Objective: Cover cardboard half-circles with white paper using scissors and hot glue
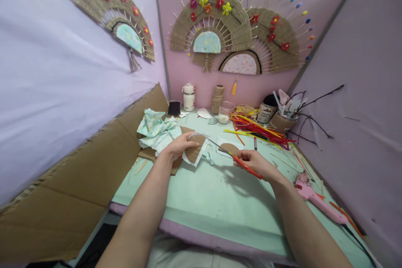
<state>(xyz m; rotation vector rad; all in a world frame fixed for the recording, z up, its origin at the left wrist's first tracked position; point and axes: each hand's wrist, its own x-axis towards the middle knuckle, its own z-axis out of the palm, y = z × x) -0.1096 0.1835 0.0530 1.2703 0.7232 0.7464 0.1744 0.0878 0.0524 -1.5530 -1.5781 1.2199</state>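
Observation:
My left hand (181, 146) grips a piece of brown cardboard (192, 155) backed with pale fabric (197, 160), whose edge sticks out past the board. In my right hand (251, 162) are scissors (243, 165) with red-orange handles, their blades pointing left toward the fabric's upper edge. Whether the blades touch the cloth I cannot tell. Crumpled mint floral fabric (160, 130) lies just left of my left hand, on a larger cardboard sheet (176, 167). Behind the scissors a brown half-round cardboard (228, 148) rests on a white piece.
A pink glue gun (323, 205) with a cord lies at the right. Red and yellow craft stems (260, 130) are piled behind, near cans holding twigs and tools (284, 119). A white bottle (189, 98) and twine spool (218, 99) stand at the back. Woven fans (213, 21) hang above.

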